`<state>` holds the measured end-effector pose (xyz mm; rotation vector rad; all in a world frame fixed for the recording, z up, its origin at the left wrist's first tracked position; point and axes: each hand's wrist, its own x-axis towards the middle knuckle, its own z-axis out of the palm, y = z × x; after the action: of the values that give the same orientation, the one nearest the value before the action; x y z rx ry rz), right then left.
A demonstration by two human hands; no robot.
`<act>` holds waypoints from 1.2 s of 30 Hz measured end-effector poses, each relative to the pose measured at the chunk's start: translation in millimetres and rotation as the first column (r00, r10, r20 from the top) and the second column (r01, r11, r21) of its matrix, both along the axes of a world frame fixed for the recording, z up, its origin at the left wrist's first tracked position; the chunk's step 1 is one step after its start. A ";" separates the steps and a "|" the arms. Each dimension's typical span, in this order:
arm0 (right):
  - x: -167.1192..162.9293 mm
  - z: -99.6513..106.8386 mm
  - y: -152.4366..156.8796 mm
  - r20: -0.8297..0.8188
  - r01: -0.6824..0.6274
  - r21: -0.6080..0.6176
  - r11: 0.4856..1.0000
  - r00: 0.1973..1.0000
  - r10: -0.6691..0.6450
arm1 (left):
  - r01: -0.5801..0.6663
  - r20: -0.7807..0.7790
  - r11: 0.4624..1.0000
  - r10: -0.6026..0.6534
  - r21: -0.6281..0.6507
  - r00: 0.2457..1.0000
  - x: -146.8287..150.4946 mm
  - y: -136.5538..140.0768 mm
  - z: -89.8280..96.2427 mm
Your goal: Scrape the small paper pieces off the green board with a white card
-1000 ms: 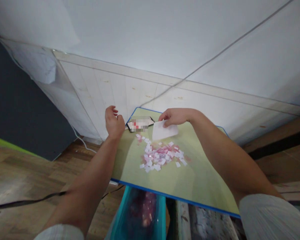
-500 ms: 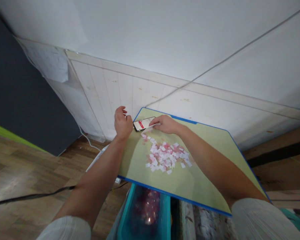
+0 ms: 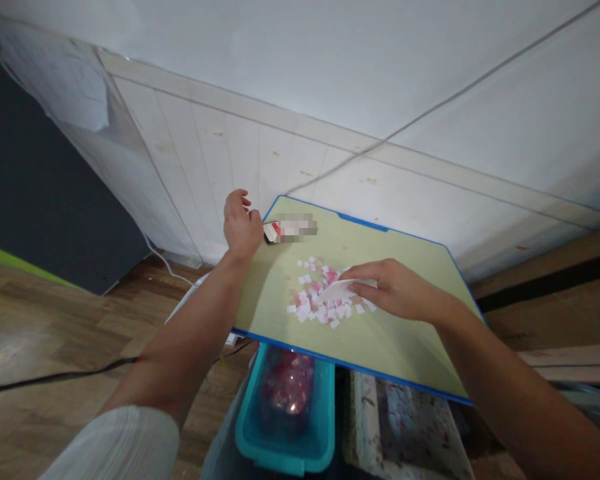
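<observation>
- White wall (image 3: 280,53) stands behind, with pale panels (image 3: 180,127) on its lower part and 1 grey cable (image 3: 430,110) running across it slantwise.
- Before this wall is 1 small table (image 3: 400,340), which has a yellow-green top and a blue edge.
- On the table, near its middle, lies a loose heap of small white and pink paper pieces (image 3: 305,307).
- The right hand (image 3: 375,280) pinches 1 white card (image 3: 337,290) between the thumb and the fingers; the card is tilted, over the heap, and whether it touches the pieces I cannot tell.
- The left hand (image 3: 243,227) is at the far left corner of the table, with its fingers loosely bent and its thumb apart from them.
- Just beside the left hand, 1 phone (image 3: 271,232) lies on the table; its screen is partly blurred.
- Below the near edge is 1 teal bin (image 3: 325,427), containing something reddish and shiny (image 3: 287,387).
- At the left, the wooden floor (image 3: 45,333) is visible.
</observation>
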<state>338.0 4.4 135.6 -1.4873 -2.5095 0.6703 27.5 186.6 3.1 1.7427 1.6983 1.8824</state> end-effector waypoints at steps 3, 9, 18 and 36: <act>19.5 -12.5 0.9 0.100 0.095 0.055 0.994 0.990 -0.100 | 0.017 0.019 1.000 -0.017 0.007 1.000 0.5 -0.6 -0.9; 22.7 -10.7 -13.6 -0.024 0.341 0.135 0.930 0.940 -0.341 | 0.049 0.027 0.999 -0.049 0.002 0.998 0.7 1.0 -2.0; 8.8 -44.6 -42.2 -0.055 0.233 -0.055 0.971 0.970 -0.235 | 0.071 0.039 0.995 -0.074 0.068 0.997 -2.5 9.7 -8.2; 16.8 -37.5 -54.6 0.072 0.364 0.015 0.931 0.929 -0.364 | 0.070 0.089 0.996 -0.074 0.047 0.993 4.2 1.3 -2.5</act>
<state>354.8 -50.3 98.2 -1.9389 -2.1852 0.5578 31.7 187.9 0.6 1.6822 1.5530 1.9497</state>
